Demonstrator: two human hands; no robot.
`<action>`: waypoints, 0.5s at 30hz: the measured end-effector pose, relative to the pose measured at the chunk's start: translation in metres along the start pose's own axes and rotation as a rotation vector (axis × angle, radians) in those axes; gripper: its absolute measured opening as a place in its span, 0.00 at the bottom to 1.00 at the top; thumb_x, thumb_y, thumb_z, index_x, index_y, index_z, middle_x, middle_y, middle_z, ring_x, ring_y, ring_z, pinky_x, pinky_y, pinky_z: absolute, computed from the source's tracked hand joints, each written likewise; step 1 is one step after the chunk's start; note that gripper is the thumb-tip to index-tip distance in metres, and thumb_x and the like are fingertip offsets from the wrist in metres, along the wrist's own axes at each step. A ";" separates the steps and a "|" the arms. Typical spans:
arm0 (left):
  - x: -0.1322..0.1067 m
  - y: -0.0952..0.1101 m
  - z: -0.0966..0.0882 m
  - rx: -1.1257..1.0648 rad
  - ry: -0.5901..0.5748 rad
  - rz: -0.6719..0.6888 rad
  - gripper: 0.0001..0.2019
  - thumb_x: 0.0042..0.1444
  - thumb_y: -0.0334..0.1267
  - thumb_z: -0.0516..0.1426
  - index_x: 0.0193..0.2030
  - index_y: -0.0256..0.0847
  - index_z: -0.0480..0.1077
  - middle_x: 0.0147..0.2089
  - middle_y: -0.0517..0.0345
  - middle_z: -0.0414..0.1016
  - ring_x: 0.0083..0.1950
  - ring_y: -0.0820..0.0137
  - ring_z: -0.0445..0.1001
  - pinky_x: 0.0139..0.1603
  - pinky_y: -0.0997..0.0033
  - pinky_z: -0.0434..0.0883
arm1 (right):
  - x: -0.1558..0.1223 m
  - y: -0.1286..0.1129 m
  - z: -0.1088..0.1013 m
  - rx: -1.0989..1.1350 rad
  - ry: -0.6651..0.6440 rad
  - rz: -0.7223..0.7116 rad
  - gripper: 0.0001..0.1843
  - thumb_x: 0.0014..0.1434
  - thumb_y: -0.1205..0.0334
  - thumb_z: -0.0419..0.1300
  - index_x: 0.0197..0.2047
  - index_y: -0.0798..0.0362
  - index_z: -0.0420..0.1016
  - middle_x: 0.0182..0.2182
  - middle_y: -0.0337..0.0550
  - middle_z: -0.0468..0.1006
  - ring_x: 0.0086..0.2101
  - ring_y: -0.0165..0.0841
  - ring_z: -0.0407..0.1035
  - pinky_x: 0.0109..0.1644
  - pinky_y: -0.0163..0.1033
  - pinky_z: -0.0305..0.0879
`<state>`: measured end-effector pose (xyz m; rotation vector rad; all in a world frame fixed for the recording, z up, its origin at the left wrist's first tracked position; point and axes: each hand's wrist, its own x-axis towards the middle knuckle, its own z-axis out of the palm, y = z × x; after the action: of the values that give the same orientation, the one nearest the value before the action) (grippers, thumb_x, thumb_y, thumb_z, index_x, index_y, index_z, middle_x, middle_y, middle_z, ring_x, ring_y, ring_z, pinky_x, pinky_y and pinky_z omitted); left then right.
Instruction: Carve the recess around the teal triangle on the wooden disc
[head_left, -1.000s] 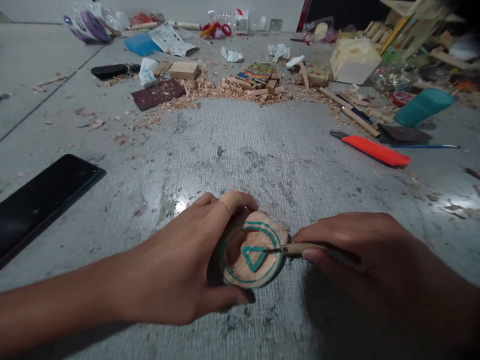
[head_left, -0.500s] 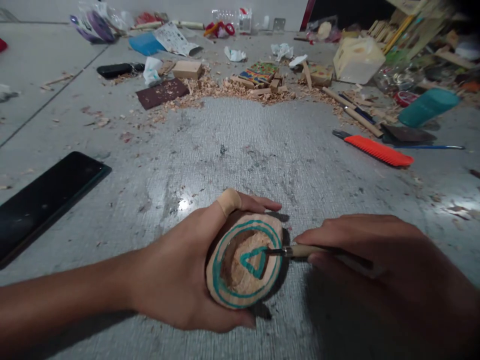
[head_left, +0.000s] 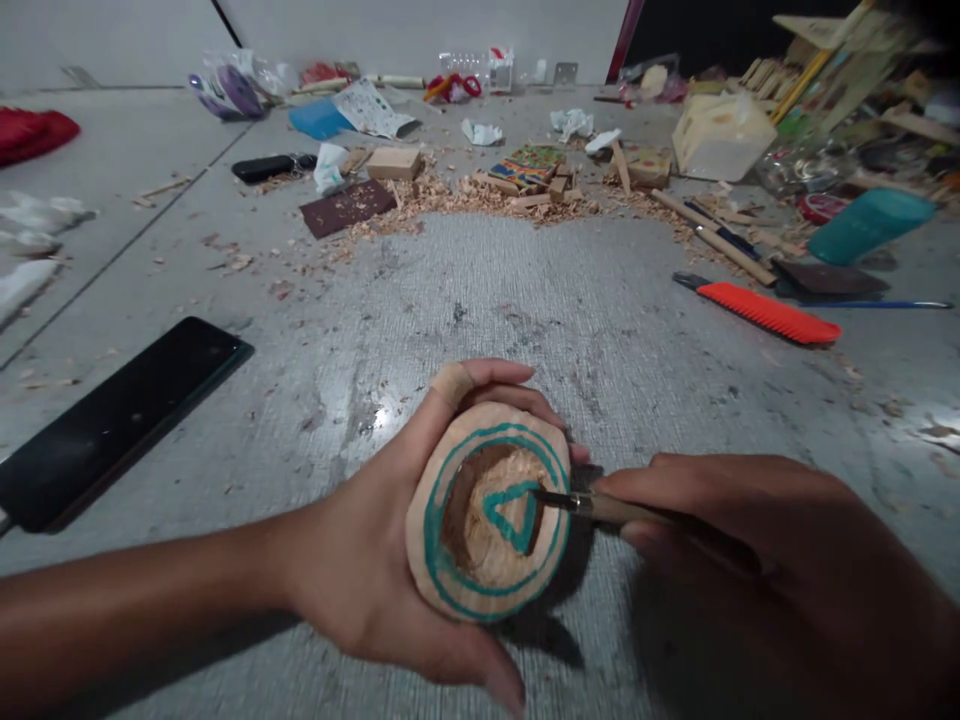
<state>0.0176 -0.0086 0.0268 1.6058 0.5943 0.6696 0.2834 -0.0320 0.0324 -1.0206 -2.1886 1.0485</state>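
My left hand point(head_left: 375, 555) is wrapped round the far and left sides of a round wooden piece point(head_left: 442, 490), its thumb sticking out along the near side. Teal rings run round the rim, and a raised triangle outlined in teal point(head_left: 491, 505) stands in the carved hollow. A tan bandage point(head_left: 451, 383) covers part of one finger. In my right hand point(head_left: 712, 520) is a carving tool point(head_left: 611, 507) with a wooden handle and metal ferrule. Its dark tip reaches over the rim to the triangle's upper right corner. The handle's far end is hidden in shadow.
A black phone point(head_left: 127, 420) lies to the left. An orange-handled cutter point(head_left: 772, 312) and a teal cylinder point(head_left: 870, 226) are at right. Wood shavings point(head_left: 450, 198), a brown sandpaper sheet point(head_left: 349, 207) and a small wood block point(head_left: 394, 163) lie farther back.
The wooden piece has tilted to face me more, and more left-hand fingers show behind it. My left thumb has swung away from its near edge. The view has shifted slightly, moving the background right and down.
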 end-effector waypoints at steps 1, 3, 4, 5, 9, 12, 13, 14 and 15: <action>0.001 0.001 -0.001 -0.035 -0.025 -0.028 0.47 0.50 0.38 0.72 0.67 0.54 0.45 0.63 0.49 0.68 0.66 0.53 0.72 0.69 0.49 0.70 | 0.003 0.000 0.000 0.008 0.006 -0.015 0.12 0.69 0.64 0.60 0.53 0.42 0.78 0.40 0.32 0.84 0.34 0.25 0.77 0.36 0.28 0.72; 0.002 0.003 -0.003 -0.092 -0.073 -0.081 0.43 0.49 0.34 0.70 0.65 0.52 0.50 0.61 0.48 0.70 0.63 0.53 0.74 0.65 0.51 0.74 | 0.006 0.000 0.000 0.006 0.003 -0.031 0.09 0.68 0.65 0.61 0.49 0.44 0.78 0.38 0.33 0.84 0.32 0.25 0.77 0.35 0.28 0.71; 0.002 0.002 -0.004 -0.102 -0.082 -0.100 0.41 0.48 0.32 0.70 0.63 0.50 0.53 0.60 0.48 0.71 0.62 0.53 0.75 0.63 0.51 0.76 | 0.006 0.000 0.000 0.001 0.002 -0.037 0.08 0.68 0.65 0.61 0.48 0.45 0.78 0.37 0.33 0.84 0.31 0.25 0.76 0.35 0.28 0.70; 0.002 0.002 -0.004 -0.101 -0.081 -0.107 0.40 0.46 0.32 0.70 0.62 0.49 0.55 0.58 0.49 0.72 0.60 0.54 0.76 0.61 0.52 0.77 | 0.006 0.000 0.001 -0.004 0.010 -0.038 0.07 0.68 0.65 0.60 0.47 0.45 0.78 0.36 0.33 0.84 0.31 0.25 0.77 0.35 0.28 0.70; 0.000 -0.005 0.000 -0.108 -0.060 -0.051 0.41 0.48 0.34 0.72 0.62 0.49 0.54 0.62 0.48 0.68 0.62 0.56 0.74 0.63 0.52 0.76 | 0.003 -0.003 -0.001 -0.023 0.060 -0.036 0.08 0.68 0.66 0.61 0.45 0.44 0.79 0.37 0.31 0.85 0.32 0.24 0.78 0.34 0.26 0.71; -0.003 -0.010 0.006 -0.119 -0.046 -0.017 0.41 0.51 0.34 0.71 0.64 0.50 0.51 0.66 0.45 0.65 0.66 0.54 0.71 0.64 0.52 0.74 | 0.002 -0.005 -0.001 -0.063 0.078 -0.044 0.10 0.68 0.65 0.60 0.49 0.42 0.79 0.38 0.30 0.85 0.32 0.24 0.78 0.33 0.27 0.71; -0.003 -0.011 0.007 -0.109 -0.042 -0.018 0.41 0.51 0.34 0.71 0.64 0.50 0.50 0.65 0.45 0.65 0.66 0.54 0.71 0.63 0.53 0.75 | 0.002 -0.006 -0.001 -0.079 0.079 -0.042 0.11 0.68 0.65 0.60 0.50 0.42 0.79 0.39 0.30 0.86 0.32 0.25 0.78 0.33 0.27 0.71; -0.003 -0.011 0.007 -0.092 -0.040 -0.024 0.41 0.51 0.34 0.71 0.64 0.51 0.50 0.64 0.46 0.66 0.65 0.55 0.72 0.61 0.56 0.76 | 0.002 -0.006 -0.001 -0.091 0.081 -0.038 0.12 0.68 0.64 0.60 0.52 0.41 0.79 0.39 0.30 0.86 0.32 0.25 0.78 0.33 0.28 0.72; -0.003 -0.010 0.008 -0.073 -0.033 -0.024 0.41 0.51 0.34 0.70 0.64 0.51 0.50 0.62 0.47 0.67 0.62 0.57 0.73 0.58 0.58 0.77 | 0.001 -0.006 0.000 -0.102 0.090 -0.040 0.12 0.69 0.64 0.60 0.53 0.41 0.79 0.38 0.31 0.85 0.31 0.25 0.78 0.33 0.29 0.71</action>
<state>0.0208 -0.0148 0.0156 1.5370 0.5583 0.6382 0.2801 -0.0337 0.0374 -1.0433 -2.1991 0.8638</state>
